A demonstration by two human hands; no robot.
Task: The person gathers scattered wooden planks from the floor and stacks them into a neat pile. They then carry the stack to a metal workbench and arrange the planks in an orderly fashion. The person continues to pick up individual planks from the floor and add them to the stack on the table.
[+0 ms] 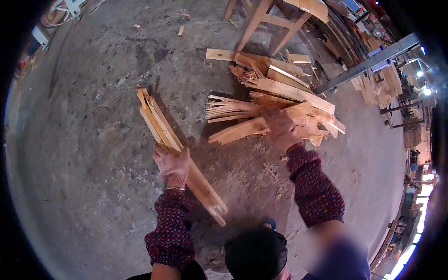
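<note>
My left hand (172, 164), in a pale pinkish glove, is closed around a bundle of long, narrow wood strips (204, 189) slanting above the concrete floor. To the right, a loose pile of split wood scraps (294, 93) lies in a heap, its ends pointing different ways. My right hand (280, 127), gloved too, is closed on a flat wood scrap (235, 131) at the near side of this pile. Its fingertips are partly hidden and slightly blurred. Patterned dark red sleeve covers (170, 228) go over both forearms.
A wooden stool (254, 28) stands just beyond the pile. A grey metal bar (368, 63) runs in from the right toward the scraps. Stacked boards (385, 84) lie farther right. Small wood chips (181, 31) dot the concrete floor (102, 140). My dark-clad knee (255, 254) is at the bottom.
</note>
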